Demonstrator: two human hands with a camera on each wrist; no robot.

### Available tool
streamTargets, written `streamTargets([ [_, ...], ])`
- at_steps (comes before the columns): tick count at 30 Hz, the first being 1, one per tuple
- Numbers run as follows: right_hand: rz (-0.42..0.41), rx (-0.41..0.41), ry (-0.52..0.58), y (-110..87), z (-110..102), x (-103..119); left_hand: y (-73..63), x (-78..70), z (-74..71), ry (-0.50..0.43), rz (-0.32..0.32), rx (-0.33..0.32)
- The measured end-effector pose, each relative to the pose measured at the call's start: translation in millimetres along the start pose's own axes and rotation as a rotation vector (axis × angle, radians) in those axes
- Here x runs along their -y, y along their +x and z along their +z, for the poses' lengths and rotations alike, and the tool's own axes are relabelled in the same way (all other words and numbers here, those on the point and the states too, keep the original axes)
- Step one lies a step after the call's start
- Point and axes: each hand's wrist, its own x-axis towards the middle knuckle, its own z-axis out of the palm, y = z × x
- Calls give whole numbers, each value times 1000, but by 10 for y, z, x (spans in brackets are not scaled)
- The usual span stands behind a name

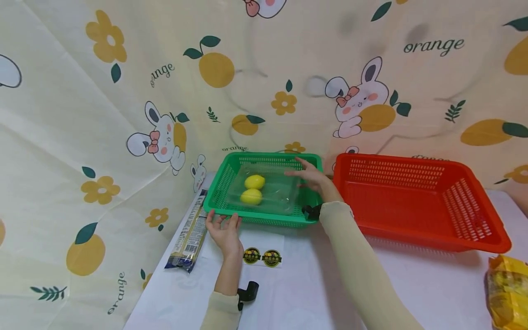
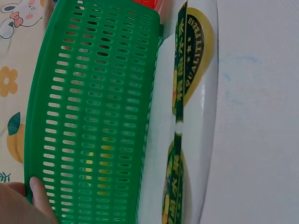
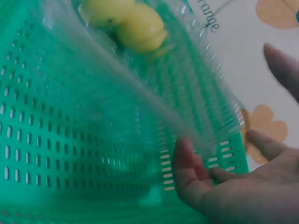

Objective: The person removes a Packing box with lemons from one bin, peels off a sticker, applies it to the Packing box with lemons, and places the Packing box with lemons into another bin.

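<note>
Two lemons (image 1: 252,189) lie in a clear box (image 1: 264,191) inside the green basket (image 1: 231,169), which sits on the table (image 1: 305,284) against the backdrop. Leftmost lies a long packet (image 1: 188,238) with a barcode; its writing is too small to read. Next, the left hand (image 1: 224,231) rests on the basket's near rim, fingers loosely curled over the edge, holding nothing else. Just beside it a white sheet carries two round stickers (image 1: 261,256); the left wrist view shows "QUALITY" on one. The right hand (image 1: 311,176) reaches in, its grip relaxed, fingertips touching the box's edge rather than closed round it. To handle the box well, the left hand should likely steady the basket while the right takes the box level, so the lemons do not roll. Right of it stands a red basket (image 1: 416,201). The backdrop reads "orange".
</note>
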Motion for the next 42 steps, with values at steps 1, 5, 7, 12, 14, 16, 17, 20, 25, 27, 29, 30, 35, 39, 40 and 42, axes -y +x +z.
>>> streamTargets([
  [1,19,-7,-11,-4,3,-7,0,5,0,3,-1,1],
  [5,82,-44,-69,-14,25,-33,-9,15,2,12,-5,3],
  [7,91,-52,-95,-27,40,-38,-19,13,5,13,-7,2],
  [12,105,-51,-137,-65,63,-38,-43,9,15,12,-2,3],
  [14,112,-40,-145,-77,62,-41,-49,9,17,11,0,4],
  [16,124,-23,-136,-85,58,-47,-53,10,20,10,2,6],
  [17,130,-14,-126,-86,55,-51,-55,11,21,9,2,7],
  [20,145,8,-103,-92,52,-58,-57,12,26,8,3,11],
  [25,136,3,-90,-101,70,-48,-60,14,30,-2,5,15],
  [27,120,-7,-90,-102,79,-37,-57,15,27,-6,7,13],
  [29,101,-15,-89,-97,85,-27,-48,17,22,-8,12,12],
  [30,91,-18,-92,-95,87,-21,-43,18,20,-8,13,11],
  [35,49,-23,-111,-103,96,23,-27,23,6,-12,17,10],
  [39,25,-21,-123,-167,100,105,-28,19,-1,-26,15,10],
  [40,18,-17,-126,-194,100,133,-27,18,-1,-28,15,10],
  [42,9,-10,-132,-251,95,200,-22,14,-1,-28,17,7],
])
